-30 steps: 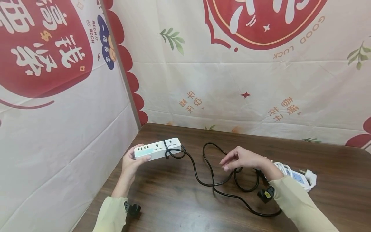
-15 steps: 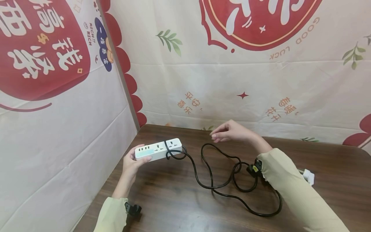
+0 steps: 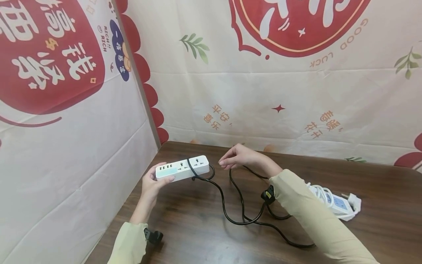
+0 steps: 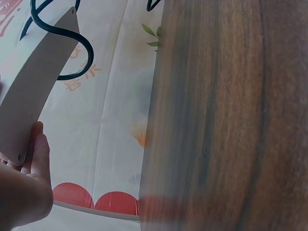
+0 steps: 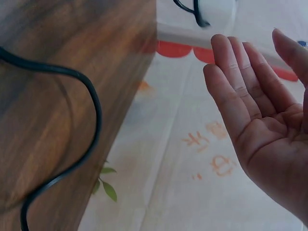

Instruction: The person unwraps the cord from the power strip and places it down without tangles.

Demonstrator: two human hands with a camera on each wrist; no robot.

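My left hand (image 3: pixel 151 184) grips the left end of a white power strip (image 3: pixel 178 175), thumb along its near side. The strip is held up with its sockets and USB ports showing. Its black cord (image 3: pixel 223 198) loops once around the strip close to the right end, then trails in curves over the table. In the left wrist view, the underside of the strip (image 4: pixel 36 84) faces the camera. My right hand (image 3: pixel 245 157) hovers just right of the strip. Seen in the right wrist view, the right palm (image 5: pixel 274 134) is bare, its fingers loosely extended.
A second power strip (image 3: pixel 341 206), wrapped in its white cord, lies on the brown wooden table (image 3: pixel 197 234) at the right, partly behind my right sleeve (image 3: pixel 316 212). Printed cloth (image 3: pixel 250 91) hangs behind the table and along its left side.
My right hand has moved left, rising and then dipping slightly, to come beside the strip. The cord's loop on the strip looks tighter. My left hand stays nearly still, gripping the power strip.
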